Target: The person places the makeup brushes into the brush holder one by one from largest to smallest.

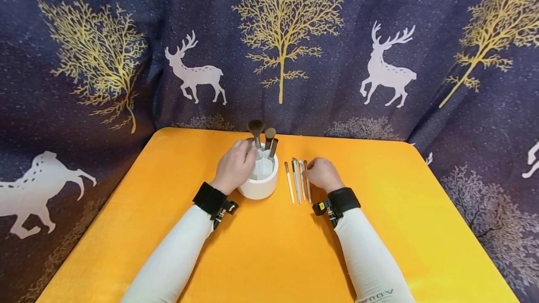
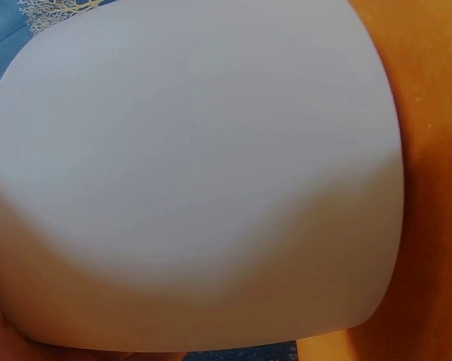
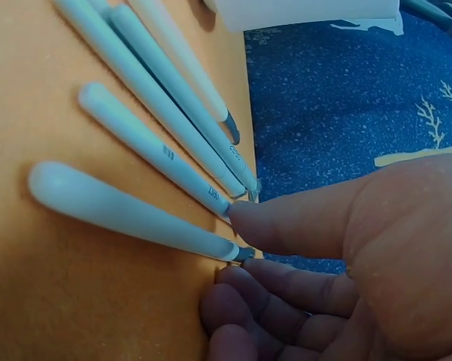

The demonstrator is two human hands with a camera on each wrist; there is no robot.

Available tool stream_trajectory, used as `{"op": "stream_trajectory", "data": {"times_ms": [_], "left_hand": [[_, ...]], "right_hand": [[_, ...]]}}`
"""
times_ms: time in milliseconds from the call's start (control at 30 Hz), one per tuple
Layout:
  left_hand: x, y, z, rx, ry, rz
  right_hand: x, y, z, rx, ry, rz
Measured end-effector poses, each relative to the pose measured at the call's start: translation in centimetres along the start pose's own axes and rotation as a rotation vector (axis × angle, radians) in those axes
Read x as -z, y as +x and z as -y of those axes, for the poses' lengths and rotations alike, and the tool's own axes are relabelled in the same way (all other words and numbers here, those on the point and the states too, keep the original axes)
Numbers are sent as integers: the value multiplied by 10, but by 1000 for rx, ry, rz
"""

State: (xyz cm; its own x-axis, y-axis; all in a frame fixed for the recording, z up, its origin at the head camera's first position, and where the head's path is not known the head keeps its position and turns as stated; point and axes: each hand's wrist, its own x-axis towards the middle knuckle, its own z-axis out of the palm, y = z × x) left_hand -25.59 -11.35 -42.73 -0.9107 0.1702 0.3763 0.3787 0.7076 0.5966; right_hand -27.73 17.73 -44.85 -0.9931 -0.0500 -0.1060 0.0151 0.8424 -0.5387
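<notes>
My left hand (image 1: 236, 165) grips the left side of a white round brush holder (image 1: 263, 190), whose top is divided into compartments. The holder's smooth wall (image 2: 203, 150) fills most of the left wrist view. A large fluffy makeup brush (image 1: 255, 127) and smaller dark-headed brushes (image 1: 270, 133) stand at its back. To its right, several slim white-handled makeup brushes lie side by side on the table. My right hand (image 1: 323, 173) is at the head end of the rightmost brush (image 3: 128, 214). Thumb and fingers sit on either side of its dark tip, with a gap visible beside the thumb.
An orange cloth covers the table (image 1: 261, 256). Behind and beside it hangs a dark blue curtain (image 1: 311, 102) printed with white deer and golden trees. A wrist camera on a black strap (image 1: 343, 200) is worn on each arm.
</notes>
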Motion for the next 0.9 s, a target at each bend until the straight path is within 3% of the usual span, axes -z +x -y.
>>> {"op": "stream_trajectory", "data": {"times_ms": [900], "left_hand": [[0, 0, 1, -16, 10, -4]], "right_hand": [[3, -1, 0, -7, -16, 22]]}}
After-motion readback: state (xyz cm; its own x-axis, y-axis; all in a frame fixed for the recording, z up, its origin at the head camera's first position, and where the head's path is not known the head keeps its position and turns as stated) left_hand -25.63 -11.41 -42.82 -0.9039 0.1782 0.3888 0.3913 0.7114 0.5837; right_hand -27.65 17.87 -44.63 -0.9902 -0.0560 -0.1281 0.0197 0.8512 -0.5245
